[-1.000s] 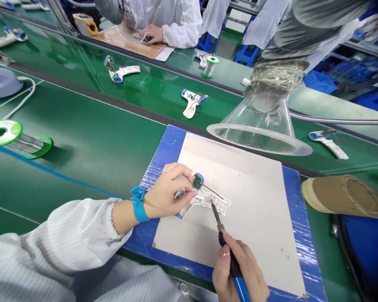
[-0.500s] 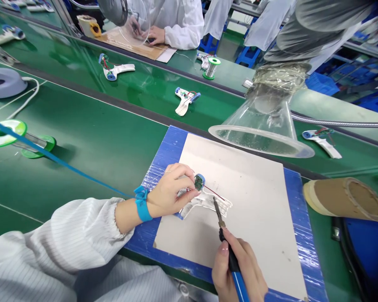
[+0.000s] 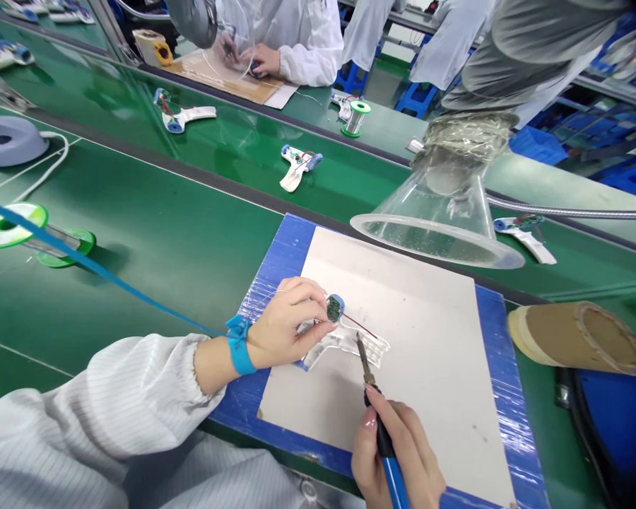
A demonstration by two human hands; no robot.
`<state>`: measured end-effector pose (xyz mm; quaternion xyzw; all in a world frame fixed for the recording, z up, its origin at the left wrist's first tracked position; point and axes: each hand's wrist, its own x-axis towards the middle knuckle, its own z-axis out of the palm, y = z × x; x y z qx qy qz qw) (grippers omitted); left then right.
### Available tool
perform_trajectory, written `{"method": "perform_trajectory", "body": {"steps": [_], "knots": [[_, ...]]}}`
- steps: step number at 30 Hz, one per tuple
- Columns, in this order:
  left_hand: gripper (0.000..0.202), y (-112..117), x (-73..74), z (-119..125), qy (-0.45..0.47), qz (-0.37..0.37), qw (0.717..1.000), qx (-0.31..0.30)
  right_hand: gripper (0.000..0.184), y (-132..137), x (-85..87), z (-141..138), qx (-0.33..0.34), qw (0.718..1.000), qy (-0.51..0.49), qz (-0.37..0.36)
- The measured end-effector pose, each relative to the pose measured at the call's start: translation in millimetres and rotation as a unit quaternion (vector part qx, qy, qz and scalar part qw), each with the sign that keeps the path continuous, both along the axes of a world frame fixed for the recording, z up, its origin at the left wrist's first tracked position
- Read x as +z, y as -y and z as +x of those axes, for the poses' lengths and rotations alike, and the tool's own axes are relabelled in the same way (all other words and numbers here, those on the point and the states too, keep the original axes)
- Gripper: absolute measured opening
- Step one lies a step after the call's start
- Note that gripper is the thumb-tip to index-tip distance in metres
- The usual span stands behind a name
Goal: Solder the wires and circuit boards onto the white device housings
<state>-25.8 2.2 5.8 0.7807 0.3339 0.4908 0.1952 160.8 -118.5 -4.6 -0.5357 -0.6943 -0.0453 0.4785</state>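
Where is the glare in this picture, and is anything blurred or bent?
Head view: soft glare on the glossy green belt and the wrapped blue board; the belt's straight edges bow as from a wide lens; the top right corner smears dark; the left hand on the white housing, right hand and soldering iron are sharp.

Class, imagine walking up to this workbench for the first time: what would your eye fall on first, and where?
At the centre, on the grey mat, the left hand pinches a clear plastic shell with a small green circuit board, while the right hand holds a soldering iron with its tip at the shell. Just beyond hangs a big clear funnel hood, mouth down over the mat's far edge.
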Motion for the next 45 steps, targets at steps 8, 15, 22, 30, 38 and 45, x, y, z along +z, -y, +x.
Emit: {"method": "perform_trajectory", "body": {"steps": [8, 15, 22, 30, 38, 45], "knots": [[0.018, -3, 27.0, -13, 0.122, -0.189, 0.974, 0.026, 0.045, -1, -3.0, 0, -0.060, 0.998, -0.006, -0.009], [0.026, -30, 27.6, 7, -0.085, -0.130, 0.975, -0.157, 0.046, -10, -18.0, 2, -0.098, 0.986, 0.072, -0.111], [0.011, -42, 50.1, 20, -0.247, -0.191, 0.937, -0.154, 0.041, -7, -26.4, -1, -0.089, 0.979, 0.057, -0.173], [0.013, -38, 86.5, 4, -0.466, -0.167, 0.861, -0.120, 0.051, -10, -31.0, 11, -0.040, 0.980, 0.117, -0.153], [0.013, -37, 44.6, 32, -0.249, -0.365, 0.894, -0.069, 0.048, -14, -26.6, 8, -0.055, 0.987, 0.110, -0.106], [0.012, -31, 28.9, 33, -0.171, -0.354, 0.918, -0.057, 0.041, -8, -12.1, 4, -0.092, 0.991, 0.046, -0.082]]}}
